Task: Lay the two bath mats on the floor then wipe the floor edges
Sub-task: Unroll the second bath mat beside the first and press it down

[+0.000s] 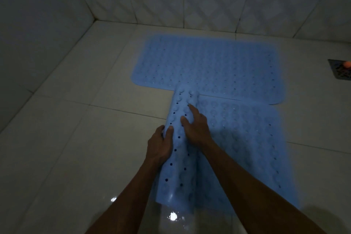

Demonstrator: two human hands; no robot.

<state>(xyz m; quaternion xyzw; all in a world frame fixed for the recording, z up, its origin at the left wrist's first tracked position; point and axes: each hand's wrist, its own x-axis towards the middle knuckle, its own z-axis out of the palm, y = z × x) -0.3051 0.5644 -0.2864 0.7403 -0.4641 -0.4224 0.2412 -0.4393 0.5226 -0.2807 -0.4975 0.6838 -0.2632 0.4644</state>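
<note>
A blue rubber bath mat point(209, 62) with holes lies flat on the white tiled floor near the far wall. A second blue mat point(245, 138) lies nearer to me, partly unrolled: its right part is flat, its left part is still a roll point(180, 157) with suction cups showing. My left hand point(161, 144) grips the roll's left side, thumb on top. My right hand point(195, 125) presses down on top of the roll with spread fingers.
The tiled walls meet in a corner point(93, 21) at the upper left. A metal floor drain point(341, 72) with a small orange object point(347, 64) sits at the right edge. The floor tiles point(76, 138) left of the mats look wet and glossy.
</note>
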